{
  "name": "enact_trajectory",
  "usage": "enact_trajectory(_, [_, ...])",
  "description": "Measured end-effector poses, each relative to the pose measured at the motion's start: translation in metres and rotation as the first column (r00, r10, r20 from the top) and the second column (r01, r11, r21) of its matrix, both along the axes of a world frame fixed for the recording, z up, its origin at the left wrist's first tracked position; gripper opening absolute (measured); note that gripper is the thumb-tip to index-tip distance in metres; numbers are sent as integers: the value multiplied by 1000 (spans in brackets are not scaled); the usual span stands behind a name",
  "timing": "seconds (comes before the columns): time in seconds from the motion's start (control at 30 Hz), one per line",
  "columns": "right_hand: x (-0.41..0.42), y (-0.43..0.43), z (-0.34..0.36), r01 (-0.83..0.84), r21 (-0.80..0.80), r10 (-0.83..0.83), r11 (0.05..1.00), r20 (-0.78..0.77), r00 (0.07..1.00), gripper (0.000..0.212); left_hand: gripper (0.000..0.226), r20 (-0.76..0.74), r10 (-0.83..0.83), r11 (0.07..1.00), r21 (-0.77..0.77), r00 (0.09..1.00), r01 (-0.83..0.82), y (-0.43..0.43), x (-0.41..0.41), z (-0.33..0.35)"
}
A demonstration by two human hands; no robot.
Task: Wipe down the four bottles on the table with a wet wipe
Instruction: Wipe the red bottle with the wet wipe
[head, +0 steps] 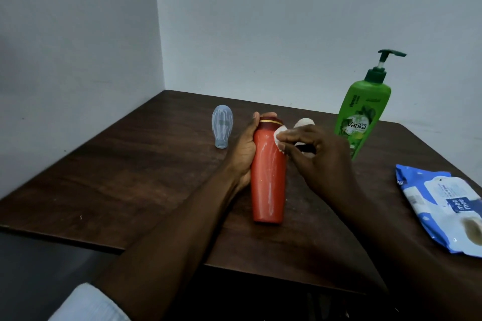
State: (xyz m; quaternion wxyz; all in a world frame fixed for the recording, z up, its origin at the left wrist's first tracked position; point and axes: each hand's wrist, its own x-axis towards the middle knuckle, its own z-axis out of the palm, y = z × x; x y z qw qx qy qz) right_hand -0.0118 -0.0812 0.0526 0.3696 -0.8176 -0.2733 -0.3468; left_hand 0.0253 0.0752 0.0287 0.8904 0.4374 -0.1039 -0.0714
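Observation:
A tall red bottle (267, 177) with a gold band under its cap stands upright in the middle of the dark wooden table (130, 177). My left hand (243, 148) grips its upper part from the left. My right hand (313, 154) pinches a small white wet wipe (279, 137) against the bottle's right shoulder. Behind my right hand a white bottle (303, 122) with a dark part is mostly hidden. A small pale blue bottle (222, 126) stands cap-down to the left. A green pump bottle (361, 117) stands at the back right.
A blue and white wet wipe pack (443, 206) lies flat near the table's right edge. The table sits in a corner between two pale walls (78, 34). Its front edge runs close to my forearms.

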Motion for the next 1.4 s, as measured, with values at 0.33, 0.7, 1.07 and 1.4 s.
enact_trajectory(0.33, [-73, -13, -38, -128, -154, 120, 980, -62, 991, 29, 37, 0, 11, 1000, 3, 1000, -11, 1, -1, 1])
enact_trajectory(0.7, [-72, -6, -27, -181, -209, 162, 961, -107, 981, 25, 47, 12, 1, 1000, -15, 1000, -1, -1, -1, 3])
enact_trajectory(1.07, [-2, 4, 27, -42, -86, 28, 995, -154, 988, 14, 36, 31, -57, 994, -95, 998, 60, 0, -1, 0])
enact_trajectory(1.4, [7, 7, 32, -23, -47, 17, 999, -140, 990, 12, 34, 56, -41, 994, -101, 998, 46, -1, 4, -5])
